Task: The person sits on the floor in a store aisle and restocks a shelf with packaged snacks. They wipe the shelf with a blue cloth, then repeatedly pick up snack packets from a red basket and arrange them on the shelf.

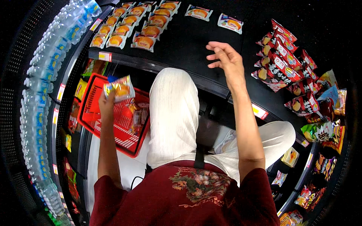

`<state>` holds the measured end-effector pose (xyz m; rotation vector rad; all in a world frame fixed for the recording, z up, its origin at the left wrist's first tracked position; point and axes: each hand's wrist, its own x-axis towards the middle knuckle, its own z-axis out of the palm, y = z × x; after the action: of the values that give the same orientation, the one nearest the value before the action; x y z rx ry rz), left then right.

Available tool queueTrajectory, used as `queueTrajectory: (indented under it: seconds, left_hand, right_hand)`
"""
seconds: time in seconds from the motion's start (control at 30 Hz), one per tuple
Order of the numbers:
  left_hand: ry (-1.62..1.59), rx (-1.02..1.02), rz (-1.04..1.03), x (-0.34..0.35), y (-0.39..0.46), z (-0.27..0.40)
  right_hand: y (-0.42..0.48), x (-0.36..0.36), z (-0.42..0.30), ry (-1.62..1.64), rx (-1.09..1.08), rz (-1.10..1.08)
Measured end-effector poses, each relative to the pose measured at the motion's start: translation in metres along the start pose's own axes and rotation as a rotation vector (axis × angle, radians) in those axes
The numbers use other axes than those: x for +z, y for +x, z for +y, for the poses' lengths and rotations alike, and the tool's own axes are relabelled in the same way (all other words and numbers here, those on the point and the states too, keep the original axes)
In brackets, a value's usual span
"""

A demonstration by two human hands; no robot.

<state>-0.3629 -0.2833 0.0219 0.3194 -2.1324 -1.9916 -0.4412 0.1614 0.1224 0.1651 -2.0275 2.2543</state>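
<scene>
My left hand (107, 99) grips a plastic-wrapped bun or pastry (122, 88) by its near side, above a red plastic shopping basket (135, 149). Several small packets (139, 114) lie in the basket's right part. My right hand (226, 58) is raised over the black shelf (195, 48) with its fingers apart and nothing in them. Beyond it two wrapped pastries, one with a red-marked wrapper (198, 12) and one with a purple-marked wrapper (230, 23), lie apart on the shelf. Rows of similar wrapped pastries (144, 41) fill the shelf's left part.
Red snack bags (284, 69) stand heaped on the shelf at the right, beside a green-and-white bag (318, 132). Bottled water (52, 65) lines a curved shelf at the left. The shelf's front edge (158, 66), with price tags, runs close to my raised knee (175, 93). Lower shelves hold more snacks.
</scene>
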Motion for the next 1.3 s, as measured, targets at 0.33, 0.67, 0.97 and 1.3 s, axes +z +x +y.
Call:
queueTrajectory:
  seconds: [0.33,0.67,0.97,1.3]
  left_hand:
    - [0.513,0.197,-0.045,-0.008,-0.028,-0.115]
    - [0.085,0.317,-0.471,0.239,0.068,0.123]
    - [0.150,0.026,-0.700,0.430,0.154,0.113]
    - [0.109,-0.225,-0.622,0.429,0.148,0.102]
  right_hand:
    - [0.010,-0.034,0.035,0.057,0.096,0.217]
    - [0.073,-0.067,0.058,0.022,-0.033,0.472]
    - [0.131,-0.086,0.062,-0.077,0.099,0.474]
    - [0.098,-0.073,0.047,0.002,0.063,0.376]
